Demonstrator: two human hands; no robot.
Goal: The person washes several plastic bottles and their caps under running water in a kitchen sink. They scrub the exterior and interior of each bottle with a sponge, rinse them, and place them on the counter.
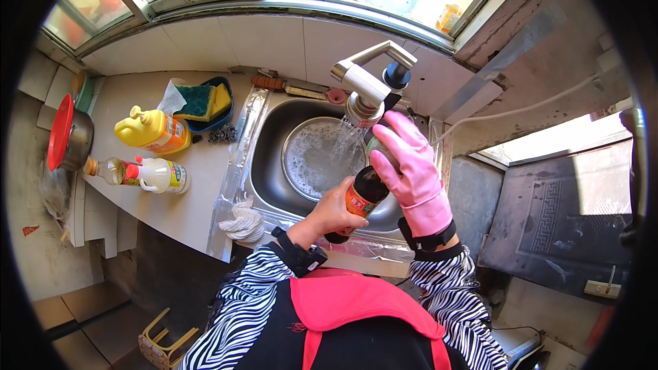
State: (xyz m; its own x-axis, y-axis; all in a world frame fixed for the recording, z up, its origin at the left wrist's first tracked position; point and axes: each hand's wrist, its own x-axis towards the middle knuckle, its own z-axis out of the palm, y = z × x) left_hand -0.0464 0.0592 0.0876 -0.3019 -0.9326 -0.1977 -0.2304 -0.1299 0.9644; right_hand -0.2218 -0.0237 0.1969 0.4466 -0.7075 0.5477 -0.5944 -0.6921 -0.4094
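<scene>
My bare left hand [334, 208] grips a dark bottle [369, 185] with a red and orange label, tilted over the near right side of the steel sink [267, 159]. My right hand [411, 169], in a pink rubber glove, curls around a greenish pad-like thing [379, 145] by the bottle's upper end. The fingers partly hide this thing, so its exact kind is unclear. From the metal faucet [366, 87] water runs into a round metal basin [288, 164], where foamy water [321, 151] stands.
Left of the sink stand a yellow pump bottle [149, 131], a white jug [159, 174], a clear bottle [110, 169] and a blue tray [227, 113] with sponges [198, 102]. A white cloth [244, 221] lies on the near left rim. A red-lidded pot [77, 136] sits far left.
</scene>
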